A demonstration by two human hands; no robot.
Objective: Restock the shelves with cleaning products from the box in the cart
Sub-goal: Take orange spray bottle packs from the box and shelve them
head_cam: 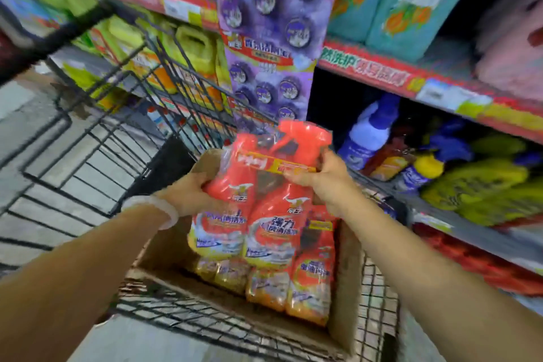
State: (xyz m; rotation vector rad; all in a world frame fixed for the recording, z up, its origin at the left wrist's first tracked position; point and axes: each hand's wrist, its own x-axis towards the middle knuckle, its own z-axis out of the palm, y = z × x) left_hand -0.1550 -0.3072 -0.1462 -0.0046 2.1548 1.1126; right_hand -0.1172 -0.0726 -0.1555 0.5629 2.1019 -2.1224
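Red plastic-wrapped twin-pack of spray bottles (264, 194) (above the cardboard box (164, 247)): my left hand (188, 191) and right hand (323, 182) grip it.

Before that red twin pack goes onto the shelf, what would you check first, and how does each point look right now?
1. Left hand grips the red twin pack: ok.
2. Right hand pinches its top: ok.
3. Pack lifted above the cardboard box: ok.
4. Free gap on the lower shelf beside the purple bottle: cannot tell, too dark.
5. More packs left in the box: ok.
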